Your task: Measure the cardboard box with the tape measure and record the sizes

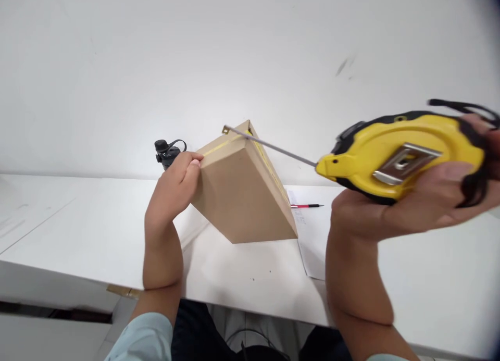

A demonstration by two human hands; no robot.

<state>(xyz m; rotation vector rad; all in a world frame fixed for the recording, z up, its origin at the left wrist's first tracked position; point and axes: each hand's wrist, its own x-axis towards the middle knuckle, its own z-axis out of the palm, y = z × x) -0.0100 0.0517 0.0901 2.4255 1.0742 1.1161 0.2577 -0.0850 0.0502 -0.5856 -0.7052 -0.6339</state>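
Observation:
A brown cardboard box (pixel 244 194) with yellow tape along its edges stands tilted on the white table. My left hand (pixel 174 186) grips its upper left corner, thumb on the near side. Close to the camera at the right, my right hand (pixel 433 199) is wrapped round a yellow and black tape measure (pixel 410 147). A metal clip shows on the case and a black wrist strap hangs at its back. The thin blade (pixel 281 151) is drawn out leftward past the top corner of the box, its hooked end in the air just above the box.
Behind my left hand stands a black bottle (pixel 167 151). To the right of the box, a red and black pen (pixel 307 206) lies on a sheet of paper (pixel 314 246) with writing. The white table (pixel 97 215) meets a white wall (pixel 128 64) at the back.

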